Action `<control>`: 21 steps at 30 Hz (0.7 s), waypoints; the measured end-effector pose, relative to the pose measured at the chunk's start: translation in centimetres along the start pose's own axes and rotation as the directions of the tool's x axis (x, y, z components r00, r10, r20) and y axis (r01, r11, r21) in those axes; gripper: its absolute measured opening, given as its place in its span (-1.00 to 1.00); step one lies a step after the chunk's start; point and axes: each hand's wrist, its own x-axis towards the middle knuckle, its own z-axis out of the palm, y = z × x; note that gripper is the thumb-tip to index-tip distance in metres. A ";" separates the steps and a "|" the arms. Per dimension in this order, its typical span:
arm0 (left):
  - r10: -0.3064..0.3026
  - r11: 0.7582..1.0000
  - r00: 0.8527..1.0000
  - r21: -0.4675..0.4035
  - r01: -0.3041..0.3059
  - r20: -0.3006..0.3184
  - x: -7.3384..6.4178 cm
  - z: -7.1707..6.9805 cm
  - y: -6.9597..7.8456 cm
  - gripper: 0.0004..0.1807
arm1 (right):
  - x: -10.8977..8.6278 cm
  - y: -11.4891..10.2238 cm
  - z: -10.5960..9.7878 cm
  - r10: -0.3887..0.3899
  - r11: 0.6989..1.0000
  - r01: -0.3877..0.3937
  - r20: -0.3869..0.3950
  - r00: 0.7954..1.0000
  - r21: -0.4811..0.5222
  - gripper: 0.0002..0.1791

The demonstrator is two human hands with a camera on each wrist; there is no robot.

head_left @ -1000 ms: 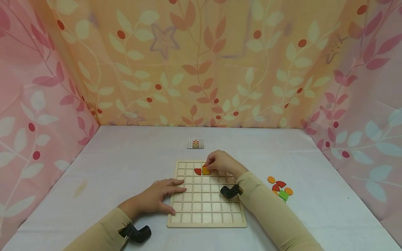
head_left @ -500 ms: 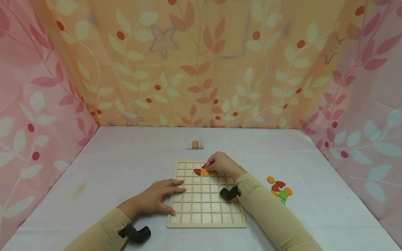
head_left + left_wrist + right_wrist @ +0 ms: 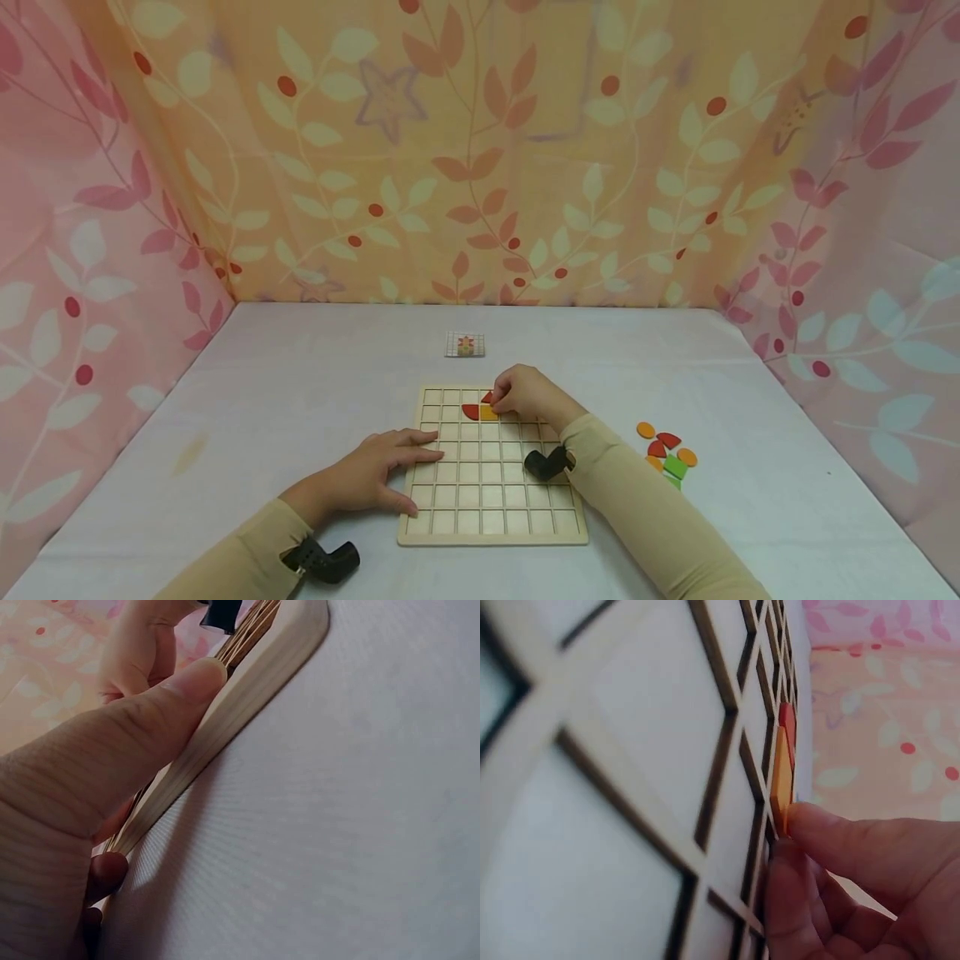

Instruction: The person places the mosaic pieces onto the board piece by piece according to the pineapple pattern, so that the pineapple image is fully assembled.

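Observation:
A pale wooden grid board (image 3: 491, 540) lies on the white table. My right hand (image 3: 528, 390) is over its far rows, thumb and fingertips at the right corner of an orange square tile (image 3: 487, 412). In the right wrist view the thumb touches the end of that orange tile, which sits in a cell with a red piece beyond it. A red quarter-round tile (image 3: 470, 412) lies just left of the orange one; another red tile (image 3: 487, 397) behind it is partly covered by my fingers. My left hand (image 3: 375, 468) rests spread on the board's left edge, its thumb on the rim.
Loose tiles lie on the table right of the board, including an orange round (image 3: 646, 431), a red quarter-round (image 3: 669, 440) and a green square (image 3: 675, 467). A small pattern card (image 3: 465, 345) lies beyond the board. Patterned cloth walls (image 3: 480, 167) enclose the table.
The orange square tile, slightly askew a second ago, now lies flatter in its cell under my right fingers. My left hand stays in place on the board's edge.

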 end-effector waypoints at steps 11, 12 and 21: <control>-0.014 1.000 1.000 0.003 0.014 0.002 0.0 0.0 0.0 -0.19 | -1.0 1.1 -2.4 -0.042 0.999 0.042 0.000 0.999 -0.031 -0.97; -0.013 1.000 1.000 0.005 0.013 0.002 0.0 0.0 0.0 -0.19 | -1.1 1.3 -2.7 -0.040 0.999 0.040 -0.005 0.999 -0.032 -0.97; 0.005 1.000 1.000 0.011 -0.005 -0.006 -0.1 0.2 -0.1 -0.20 | -3.9 3.7 -6.7 0.044 0.999 -0.044 -0.016 0.999 0.007 -0.90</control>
